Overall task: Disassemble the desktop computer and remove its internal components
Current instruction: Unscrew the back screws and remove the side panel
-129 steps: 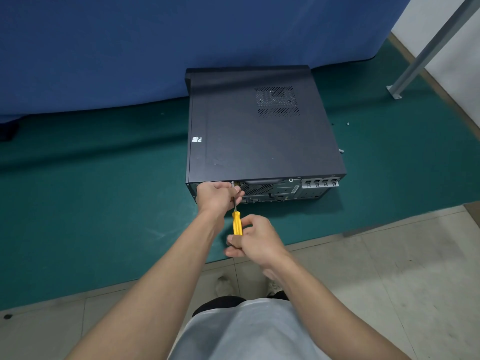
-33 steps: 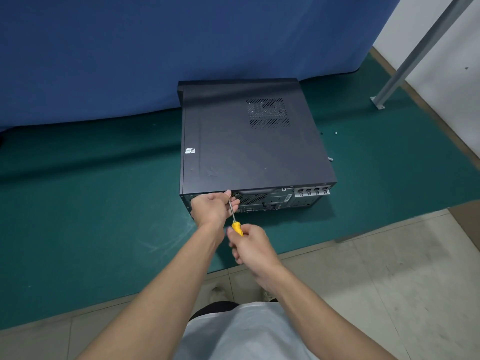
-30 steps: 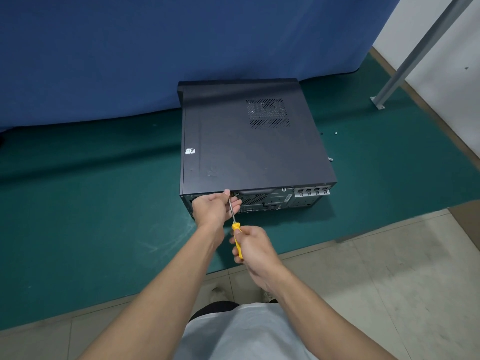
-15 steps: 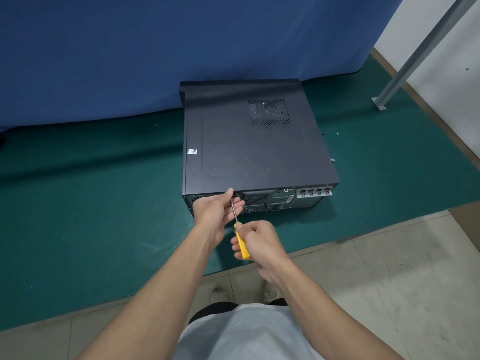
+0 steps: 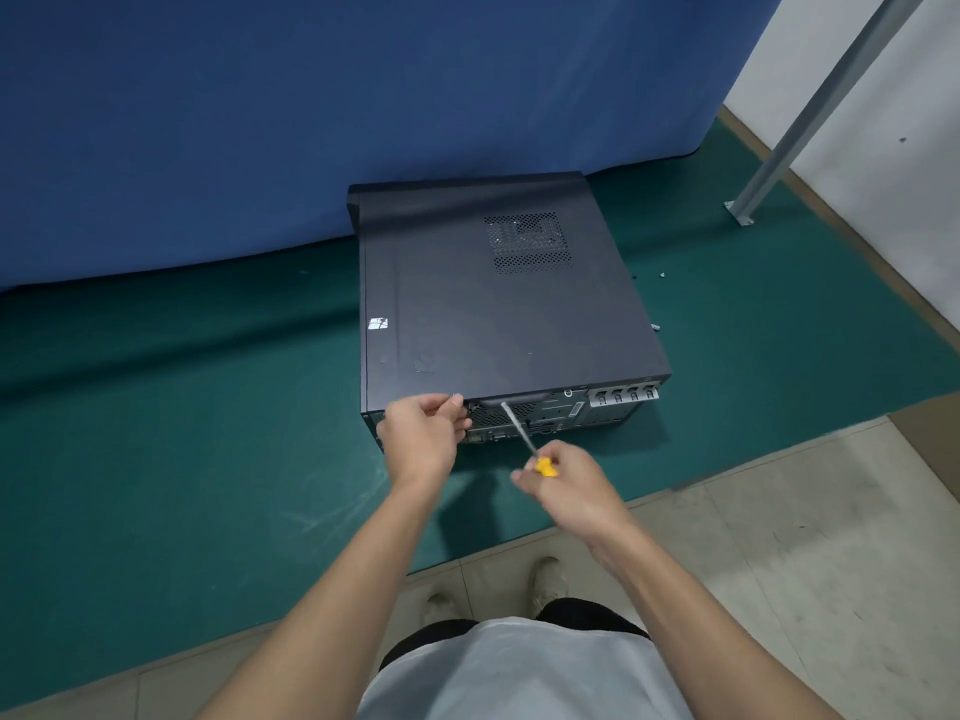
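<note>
Sticker (image 5: 377, 323) on computer (image 5: 493, 319) unreadable; right hand (image 5: 571, 491) grips screwdriver (image 5: 545, 467); left hand (image 5: 421, 433) curled, hold unclear.

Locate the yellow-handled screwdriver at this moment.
In the head view the screwdriver is just below centre, gripped by the right hand, shaft angled toward the rear of the computer case, beside the left hand.
</note>
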